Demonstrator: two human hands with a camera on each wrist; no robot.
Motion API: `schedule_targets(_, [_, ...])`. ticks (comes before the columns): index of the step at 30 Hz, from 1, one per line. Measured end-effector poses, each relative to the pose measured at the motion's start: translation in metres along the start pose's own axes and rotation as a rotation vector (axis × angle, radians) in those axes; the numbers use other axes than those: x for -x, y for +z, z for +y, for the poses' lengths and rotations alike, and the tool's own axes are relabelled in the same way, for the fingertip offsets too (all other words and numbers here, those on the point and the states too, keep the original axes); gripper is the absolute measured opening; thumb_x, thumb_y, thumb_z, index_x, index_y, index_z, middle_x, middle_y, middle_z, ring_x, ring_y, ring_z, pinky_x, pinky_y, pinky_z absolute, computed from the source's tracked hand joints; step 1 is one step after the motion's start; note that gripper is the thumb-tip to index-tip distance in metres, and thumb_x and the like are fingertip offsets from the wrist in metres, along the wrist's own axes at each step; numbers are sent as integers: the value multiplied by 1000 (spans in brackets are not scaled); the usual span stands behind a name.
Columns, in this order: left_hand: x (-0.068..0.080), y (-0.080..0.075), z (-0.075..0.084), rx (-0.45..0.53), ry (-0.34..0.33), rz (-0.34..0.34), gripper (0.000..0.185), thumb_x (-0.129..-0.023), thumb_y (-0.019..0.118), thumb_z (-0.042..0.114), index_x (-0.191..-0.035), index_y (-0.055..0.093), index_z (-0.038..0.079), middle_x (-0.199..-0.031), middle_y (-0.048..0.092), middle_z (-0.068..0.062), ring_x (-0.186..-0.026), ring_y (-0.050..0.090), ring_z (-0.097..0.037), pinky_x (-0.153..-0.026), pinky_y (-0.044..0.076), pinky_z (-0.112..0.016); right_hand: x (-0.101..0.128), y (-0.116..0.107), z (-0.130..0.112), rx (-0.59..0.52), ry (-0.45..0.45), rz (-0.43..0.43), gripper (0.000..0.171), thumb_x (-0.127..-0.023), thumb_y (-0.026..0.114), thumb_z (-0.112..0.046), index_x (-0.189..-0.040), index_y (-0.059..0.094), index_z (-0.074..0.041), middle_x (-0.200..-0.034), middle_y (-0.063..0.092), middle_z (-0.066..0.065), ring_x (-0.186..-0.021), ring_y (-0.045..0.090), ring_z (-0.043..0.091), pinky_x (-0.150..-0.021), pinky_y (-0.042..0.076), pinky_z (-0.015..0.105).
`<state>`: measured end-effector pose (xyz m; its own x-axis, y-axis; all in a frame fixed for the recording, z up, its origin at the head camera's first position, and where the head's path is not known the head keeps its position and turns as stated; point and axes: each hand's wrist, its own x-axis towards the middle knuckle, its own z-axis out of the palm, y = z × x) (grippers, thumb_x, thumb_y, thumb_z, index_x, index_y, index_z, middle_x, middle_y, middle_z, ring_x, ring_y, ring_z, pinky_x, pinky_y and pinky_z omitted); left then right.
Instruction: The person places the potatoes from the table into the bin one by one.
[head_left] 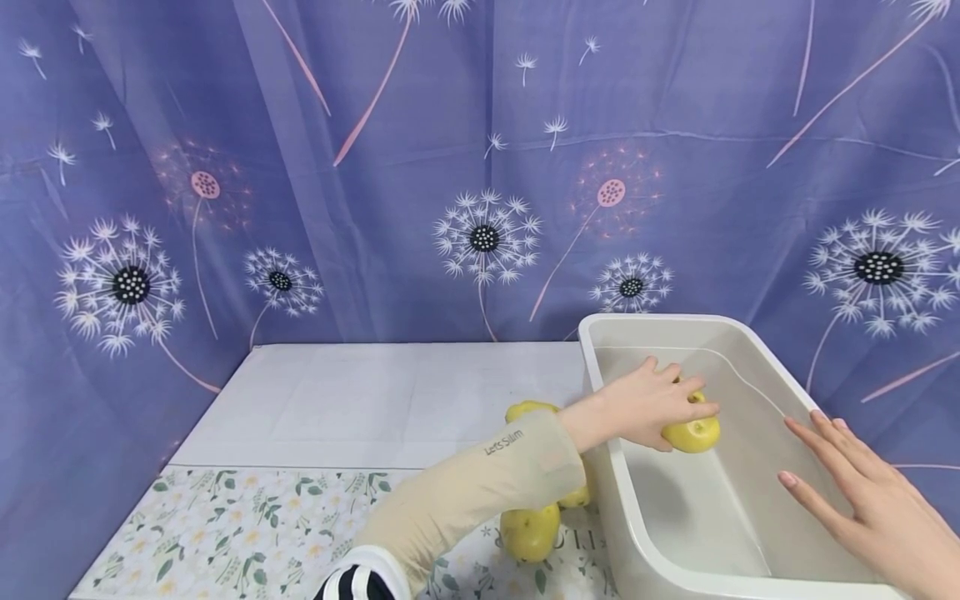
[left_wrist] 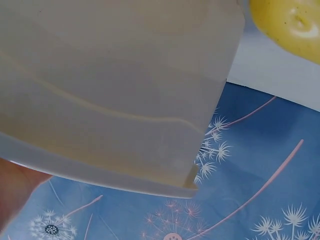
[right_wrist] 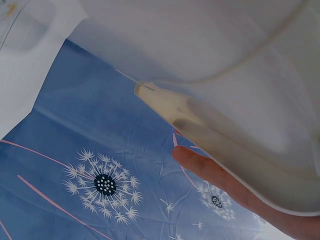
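4 yellow apples show: 1 apple (head_left: 693, 433) sits inside the white tub (head_left: 757, 350) at right of the frame, grasped under our left hand (head_left: 651, 402); 3 lie on the worktop (head_left: 360, 400) left of the tub. Our right hand (head_left: 862, 492), fingers straight, rests on the tub's right rim.

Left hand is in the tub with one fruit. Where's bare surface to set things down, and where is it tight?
Free: the white table between the curtain and the floral mat, and the mat's left part. Inside the tub, the floor nearer the camera than the yellow fruit in the left hand. Crowded: fruits beside the tub's left wall, under the sleeve. Right hand rests on the right rim.
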<state>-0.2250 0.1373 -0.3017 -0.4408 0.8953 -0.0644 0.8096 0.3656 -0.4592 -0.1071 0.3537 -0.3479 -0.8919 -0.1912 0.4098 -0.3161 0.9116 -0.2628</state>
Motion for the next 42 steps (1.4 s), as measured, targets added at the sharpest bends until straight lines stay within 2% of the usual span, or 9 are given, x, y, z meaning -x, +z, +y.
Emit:
schedule_targets(18, [-4, 2, 0, 25, -3, -24, 70, -74, 57, 57, -135, 28, 39, -132, 38, 11, -115, 39, -9, -90, 34, -29, 0, 1, 2, 13, -4, -3, 64, -84, 60, -22, -139, 30, -10, -146, 15, 25, -138, -4, 27, -105, -4, 58])
schedule_targets(22, [-3, 1, 1, 8, -4, -8, 66, -76, 53, 60, -134, 30, 40, -129, 41, 11, -112, 42, -9, -87, 35, -29, 0, 1, 3, 11, 1, -5, 65, -84, 60, -22, -140, 29, -10, -147, 13, 24, -138, -5, 27, -105, -4, 59])
schedule_targets(28, [-3, -2, 1, -7, -12, -11, 69, -76, 51, 63, -137, 25, 41, -136, 36, 10, -116, 41, -10, -90, 36, -31, 0, 1, 4, 6, -16, 5, 64, -83, 60, -20, -139, 30, -10, -147, 13, 23, -138, -4, 28, -104, -4, 60])
schedule_targets(42, [11, -2, -5, 21, -15, 21, 57, -82, 44, 59, -134, 30, 40, -132, 39, 12, -109, 44, -10, -86, 38, -30, 1, 3, 4, 5, 26, -29, 65, -85, 58, -23, -141, 27, -11, -147, 9, 24, -137, -7, 31, -103, -7, 61])
